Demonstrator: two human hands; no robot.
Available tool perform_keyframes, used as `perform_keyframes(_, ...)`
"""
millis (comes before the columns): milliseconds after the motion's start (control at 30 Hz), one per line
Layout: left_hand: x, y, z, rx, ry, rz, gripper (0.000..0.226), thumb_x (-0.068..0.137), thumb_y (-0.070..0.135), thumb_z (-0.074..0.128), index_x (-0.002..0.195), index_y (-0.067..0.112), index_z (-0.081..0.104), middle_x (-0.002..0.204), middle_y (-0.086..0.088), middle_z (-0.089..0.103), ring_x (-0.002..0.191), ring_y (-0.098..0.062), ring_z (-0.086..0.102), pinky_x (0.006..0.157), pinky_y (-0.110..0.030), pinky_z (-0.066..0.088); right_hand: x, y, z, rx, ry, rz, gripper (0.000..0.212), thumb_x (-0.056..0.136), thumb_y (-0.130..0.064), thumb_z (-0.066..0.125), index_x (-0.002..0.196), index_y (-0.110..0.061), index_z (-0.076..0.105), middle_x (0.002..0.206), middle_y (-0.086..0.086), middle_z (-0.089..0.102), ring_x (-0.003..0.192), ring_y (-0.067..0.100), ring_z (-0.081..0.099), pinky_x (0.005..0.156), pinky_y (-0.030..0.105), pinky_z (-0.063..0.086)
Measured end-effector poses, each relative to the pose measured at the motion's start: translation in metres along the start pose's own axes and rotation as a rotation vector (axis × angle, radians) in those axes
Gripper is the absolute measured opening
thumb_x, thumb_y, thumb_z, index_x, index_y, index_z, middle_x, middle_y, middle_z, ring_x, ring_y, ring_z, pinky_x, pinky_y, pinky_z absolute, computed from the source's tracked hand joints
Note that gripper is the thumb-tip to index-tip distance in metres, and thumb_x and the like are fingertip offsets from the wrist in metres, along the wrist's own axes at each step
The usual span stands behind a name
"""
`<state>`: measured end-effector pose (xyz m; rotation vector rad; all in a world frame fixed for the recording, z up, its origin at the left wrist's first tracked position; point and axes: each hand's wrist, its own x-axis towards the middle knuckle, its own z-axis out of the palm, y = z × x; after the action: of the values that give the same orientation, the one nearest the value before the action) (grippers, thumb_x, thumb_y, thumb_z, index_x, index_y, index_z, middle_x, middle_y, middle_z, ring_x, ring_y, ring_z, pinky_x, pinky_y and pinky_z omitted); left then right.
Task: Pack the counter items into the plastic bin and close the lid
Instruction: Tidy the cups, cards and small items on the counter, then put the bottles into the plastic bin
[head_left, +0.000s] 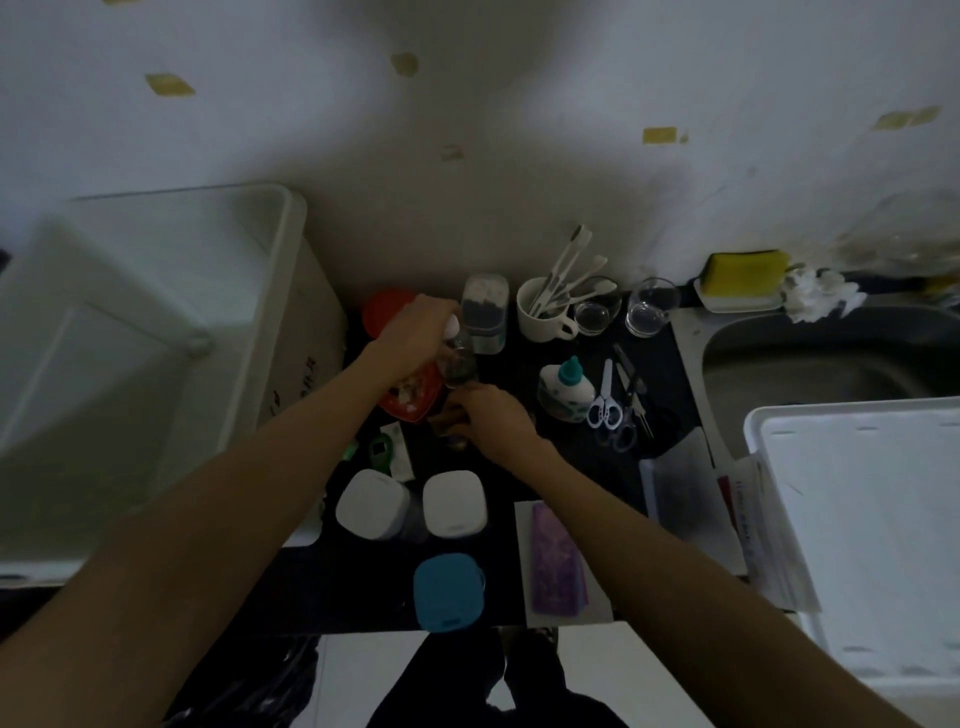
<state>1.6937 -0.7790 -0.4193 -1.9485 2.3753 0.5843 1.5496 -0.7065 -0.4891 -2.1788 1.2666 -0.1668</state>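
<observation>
Both hands had met over the middle of the dark counter (545, 457). The left hand (415, 332) was curled on what looked like a small glass jar (460, 364), probably to lift it, while the right hand (493, 415) was closed on something dim just beneath it; what exactly could not be told. The plastic bin (171, 291) stood open well to the left of the left hand, ready to receive things. Its lid (857, 509) lay far right of the right hand, beside the sink (810, 358).
</observation>
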Motion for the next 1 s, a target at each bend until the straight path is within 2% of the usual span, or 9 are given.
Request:
perform_keyframes(133,-0.010,0.000,-0.007,0.077,0.033,0.009,0.057,0.073,0.031,0.081,0.120,0.014,0.055,0.113,-0.010,0.060,0.099,-0.029,0.059,0.073,-0.036,0.048,-0.019,0.006,-0.011,0.078,0.150,0.013,0.025,0.085,-0.024,0.069,0.110,-0.021,0.067,0.107,0.003,0.063,0.092,0.021,0.064,0.077,0.036,0.053)
perform_keyframes(267,-0.027,0.006,-0.021,0.141,0.160,0.025,0.058,0.076,0.037,0.078,0.121,0.014,0.050,0.116,-0.010,0.054,0.102,-0.030,0.055,0.075,-0.042,0.048,-0.072,0.031,-0.030,0.187,0.268,0.116,0.015,0.082,-0.026,0.074,0.094,-0.020,0.067,0.089,-0.003,0.063,0.080,0.013,0.060,0.074,0.030,0.050)
perform_keyframes(400,-0.040,0.010,-0.030,0.065,0.210,0.045,0.058,0.076,0.042,0.077,0.122,0.017,0.050,0.117,-0.006,0.055,0.103,-0.026,0.054,0.072,-0.035,0.041,-0.106,0.065,-0.028,0.191,0.352,0.264,0.019,0.079,-0.025,0.078,0.093,-0.015,0.070,0.094,0.000,0.069,0.086,0.013,0.064,0.078,0.030,0.054)
perform_keyframes(533,-0.058,0.010,-0.032,-0.061,0.248,0.056,0.041,0.077,0.044,0.075,0.105,0.022,0.056,0.103,0.000,0.058,0.093,-0.021,0.056,0.075,-0.042,0.049,-0.107,0.084,-0.015,0.178,0.326,0.348,0.016,0.081,-0.021,0.076,0.095,-0.019,0.068,0.100,-0.002,0.066,0.091,0.012,0.064,0.082,0.032,0.056)
perform_keyframes(600,-0.071,0.009,-0.031,-0.109,0.261,0.045,0.038,0.078,0.043,0.075,0.105,0.022,0.059,0.101,0.000,0.059,0.092,-0.018,0.057,0.076,-0.043,0.051,-0.109,0.087,-0.010,0.193,0.316,0.359,0.019,0.081,-0.019,0.076,0.098,-0.021,0.066,0.101,-0.001,0.066,0.089,0.011,0.064,0.082,0.031,0.056)
perform_keyframes(733,-0.100,0.007,-0.034,-0.152,0.285,-0.004,0.042,0.081,0.041,0.075,0.112,0.018,0.059,0.105,0.003,0.058,0.083,-0.013,0.057,0.072,-0.029,0.046,-0.118,0.084,-0.011,0.229,0.323,0.364,0.037,0.077,-0.025,0.080,0.109,-0.019,0.063,0.107,-0.002,0.067,0.094,0.010,0.062,0.083,0.026,0.053)
perform_keyframes(833,-0.129,0.002,-0.035,-0.186,0.316,-0.055,0.041,0.079,0.043,0.075,0.111,0.021,0.061,0.099,0.007,0.059,0.073,-0.006,0.055,0.072,-0.031,0.052,-0.131,0.076,-0.018,0.231,0.358,0.396,0.047,0.077,-0.028,0.081,0.116,-0.017,0.058,0.115,-0.002,0.059,0.100,0.010,0.056,0.085,0.028,0.049)
perform_keyframes(900,-0.153,0.003,-0.035,-0.242,0.340,-0.102,0.034,0.079,0.040,0.076,0.107,0.024,0.061,0.094,0.010,0.059,0.073,0.000,0.055,0.072,-0.026,0.053,-0.144,0.066,-0.024,0.208,0.409,0.422,0.045,0.080,-0.027,0.078,0.117,-0.016,0.055,0.114,-0.001,0.052,0.095,0.007,0.051,0.079,0.022,0.043)
perform_keyframes(1000,-0.189,0.012,-0.033,-0.330,0.373,-0.141,0.027,0.082,0.032,0.076,0.104,0.023,0.063,0.091,0.012,0.059,0.074,-0.001,0.056,0.068,-0.014,0.045,-0.161,0.047,-0.026,0.209,0.477,0.364,0.033,0.083,-0.027,0.075,0.108,-0.021,0.054,0.103,-0.007,0.054,0.081,0.005,0.055,0.069,0.020,0.045)
